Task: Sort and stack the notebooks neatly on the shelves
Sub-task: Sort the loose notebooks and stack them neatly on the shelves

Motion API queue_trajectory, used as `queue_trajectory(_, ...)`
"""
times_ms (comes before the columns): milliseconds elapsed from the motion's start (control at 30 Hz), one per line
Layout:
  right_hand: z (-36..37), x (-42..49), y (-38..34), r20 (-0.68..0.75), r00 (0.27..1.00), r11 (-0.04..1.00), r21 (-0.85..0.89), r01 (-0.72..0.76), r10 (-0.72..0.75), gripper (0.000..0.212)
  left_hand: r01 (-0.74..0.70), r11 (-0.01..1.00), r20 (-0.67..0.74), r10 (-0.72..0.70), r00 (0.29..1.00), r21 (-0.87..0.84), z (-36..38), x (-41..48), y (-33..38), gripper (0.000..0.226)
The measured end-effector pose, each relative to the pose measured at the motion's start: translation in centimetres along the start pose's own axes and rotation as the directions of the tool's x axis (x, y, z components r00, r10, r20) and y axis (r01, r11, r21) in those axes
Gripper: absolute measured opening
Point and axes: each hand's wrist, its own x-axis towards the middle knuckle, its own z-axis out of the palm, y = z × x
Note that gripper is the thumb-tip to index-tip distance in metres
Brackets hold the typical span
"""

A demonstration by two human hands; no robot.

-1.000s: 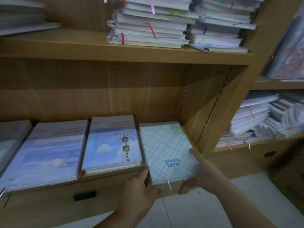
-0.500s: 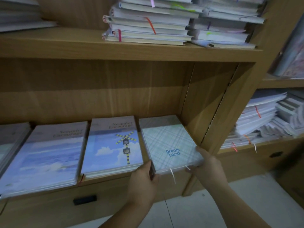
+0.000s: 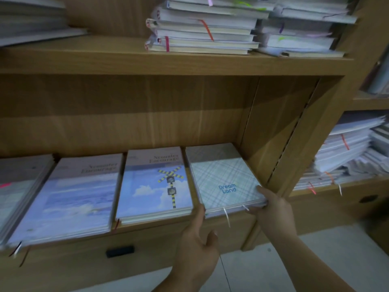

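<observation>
Squaring-up, I'd say: the Dream Land stack (image 3: 223, 182) lies at the right end of the shelf (image 3: 168, 228), right hand (image 3: 273, 209) pinching its front corner, left hand (image 3: 195, 237) flat-fingered against its left edge; next, nudge it flush

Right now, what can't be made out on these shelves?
Head view:
Count of notebooks under the Dream Land notebook: top cover hides them.
Far-left stack: cut off by the frame edge, blurred.
Covers of the top-shelf stacks: only page edges face the camera.
Grey title on the crossing-sign notebook: too blurred to read surely.
</observation>
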Motion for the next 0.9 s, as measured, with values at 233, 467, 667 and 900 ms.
queue_trajectory(233, 1.2, 0.7, -0.5, -0.022, 0.999, 0.999, 0.041, -0.028, 0.029, 0.074, -0.083, 0.991, 0.097, 0.072, 0.993, 0.108, -0.9, 0.9, 0.4, 0.070)
queue_trajectory(467, 1.1, 0.6, -0.5, -0.032, 0.999, 0.998, 0.067, -0.011, 0.013, 0.076, -0.231, 0.925, 0.101, 0.210, 0.973, 0.301, -1.8, 1.2, 0.2, 0.066)
queue_trajectory(667, 0.2, 0.5, -1.0, 0.014, 0.999, 0.994, 0.098, -0.039, 0.038, 0.068, -0.169, 0.953, 0.099, 0.149, 0.984, 0.251, -1.1, 1.3, 0.1, 0.074)
queue_trajectory(900, -0.1, 0.3, -1.5, 0.057, 0.998, 0.995, 0.088, -0.042, 0.037, 0.069, -0.042, 0.992, 0.171, 0.022, 0.985, 0.119, -0.8, 1.4, -0.3, 0.088)
